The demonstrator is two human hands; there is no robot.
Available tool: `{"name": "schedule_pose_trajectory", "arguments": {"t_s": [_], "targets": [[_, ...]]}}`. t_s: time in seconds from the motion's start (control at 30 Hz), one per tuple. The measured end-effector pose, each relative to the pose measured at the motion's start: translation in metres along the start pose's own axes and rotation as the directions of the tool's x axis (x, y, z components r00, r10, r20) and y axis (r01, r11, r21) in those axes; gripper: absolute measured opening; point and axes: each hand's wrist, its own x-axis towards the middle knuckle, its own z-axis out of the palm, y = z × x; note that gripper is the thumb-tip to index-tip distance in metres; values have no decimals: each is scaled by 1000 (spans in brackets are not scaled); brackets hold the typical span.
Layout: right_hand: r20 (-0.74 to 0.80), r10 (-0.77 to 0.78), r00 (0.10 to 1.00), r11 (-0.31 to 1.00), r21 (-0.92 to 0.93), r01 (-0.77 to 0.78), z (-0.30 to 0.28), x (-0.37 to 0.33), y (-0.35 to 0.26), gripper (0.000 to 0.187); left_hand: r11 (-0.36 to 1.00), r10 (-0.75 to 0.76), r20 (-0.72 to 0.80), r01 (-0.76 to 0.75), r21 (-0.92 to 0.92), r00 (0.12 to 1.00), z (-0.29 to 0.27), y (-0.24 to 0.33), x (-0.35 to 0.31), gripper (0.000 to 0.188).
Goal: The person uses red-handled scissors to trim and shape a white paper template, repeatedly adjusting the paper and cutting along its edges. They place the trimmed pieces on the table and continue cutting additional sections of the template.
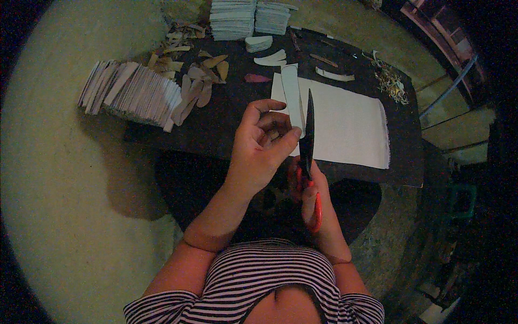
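Observation:
My left hand (264, 137) pinches a long, pale strip (291, 94) between thumb and fingers, holding it upright above the table; whether it is paper or cloth I cannot tell. Close to its right edge stand the dark blades of a pair of scissors (308, 127), pointing away from me. The red handles are gripped by my right hand (313, 189), whose fingers are partly hidden behind them. The blades look closed or nearly so. Beneath both hands a white sheet (345, 121) with a frayed right edge lies flat on the dark table (402, 156).
A leaning row of pale, flat pieces (129, 94) lies at left, beside loose brown curved pieces (202, 81). At the back are white stacks (232, 19), a small pale pile (259, 43) and curved white pieces (270, 58). Thin scraps (393, 83) heap at far right, near a curved strip (334, 74).

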Motion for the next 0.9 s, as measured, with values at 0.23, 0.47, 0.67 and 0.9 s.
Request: {"name": "schedule_pose_trajectory", "arguments": {"t_s": [0.23,0.47,0.67,0.9], "targets": [[0,-40,999,999,-15,40,-1,1,7,87,1000,-7,-8,7,8,1000,-1,1,1,38],[-30,-40,999,999,-18,39,1,2,7,84,981,114,9,-114,159,993,-3,-6,0,20],[-25,-47,999,999,6,47,0,2,8,73,966,166,-34,-156,209,986,5,-4,-2,14],[67,50,996,998,35,-53,-3,-1,-1,88,926,247,-39,-224,303,968,7,-5,-2,17]]}}
